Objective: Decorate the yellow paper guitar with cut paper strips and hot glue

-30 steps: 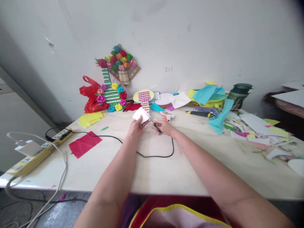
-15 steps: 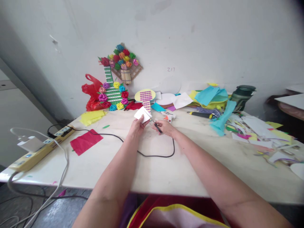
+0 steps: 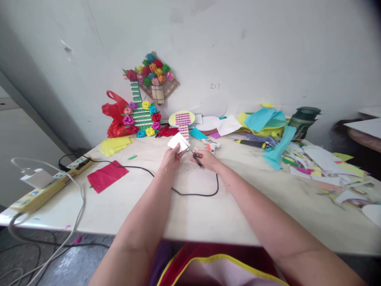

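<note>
the left hand (image 3: 172,157) is pinching a white card (image 3: 176,141) between thumb and fingers over the middle of the table (image 3: 143,214), while the right hand (image 3: 207,159) is gripping black-handled scissors (image 3: 197,159), their blades lying at the card's right edge. a glue gun (image 3: 213,147) is resting just behind the right hand, and a black cord (image 3: 196,194) is curving across the table.

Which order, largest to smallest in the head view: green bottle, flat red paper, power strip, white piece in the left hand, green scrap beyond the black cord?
Power strip
Flat red paper and green bottle: too alike to rank
White piece in the left hand
Green scrap
</note>
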A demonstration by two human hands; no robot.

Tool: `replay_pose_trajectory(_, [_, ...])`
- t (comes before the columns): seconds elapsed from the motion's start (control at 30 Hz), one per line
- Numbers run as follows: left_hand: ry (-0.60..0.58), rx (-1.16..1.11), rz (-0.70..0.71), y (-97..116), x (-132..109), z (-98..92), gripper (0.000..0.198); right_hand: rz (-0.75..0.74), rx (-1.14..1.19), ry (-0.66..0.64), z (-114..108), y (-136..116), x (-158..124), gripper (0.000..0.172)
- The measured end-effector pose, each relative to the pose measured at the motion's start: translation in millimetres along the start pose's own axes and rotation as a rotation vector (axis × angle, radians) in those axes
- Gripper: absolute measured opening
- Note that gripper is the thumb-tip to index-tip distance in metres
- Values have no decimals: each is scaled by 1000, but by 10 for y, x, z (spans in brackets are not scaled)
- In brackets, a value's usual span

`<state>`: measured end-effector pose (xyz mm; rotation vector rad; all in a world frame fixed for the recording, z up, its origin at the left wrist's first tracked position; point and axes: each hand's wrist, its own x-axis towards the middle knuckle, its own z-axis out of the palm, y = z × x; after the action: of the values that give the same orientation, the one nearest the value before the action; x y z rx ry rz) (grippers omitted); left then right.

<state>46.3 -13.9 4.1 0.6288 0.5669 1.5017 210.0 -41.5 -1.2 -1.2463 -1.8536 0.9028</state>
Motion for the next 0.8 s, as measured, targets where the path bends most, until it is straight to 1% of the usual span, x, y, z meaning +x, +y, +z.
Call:
replay_pose_trajectory(0.2, [7, 3, -16, -3, 2, -20, 36, -9, -22, -3, 16, 54, 22, 30])
replay_pose_trajectory(0.4, [31, 14, -23, 7, -9, -6, 36, -56, -42, -14, 10, 71, 28, 31])
replay_pose_trajectory(0.6, [32, 48, -20, 10, -4, -4, 21, -79, -80, 11, 24, 87, 44, 31])
replay_pose_trajectory(0.8, [54, 46, -27, 20, 4, -10, 17, -91, -60, 23, 25, 33, 18, 33])
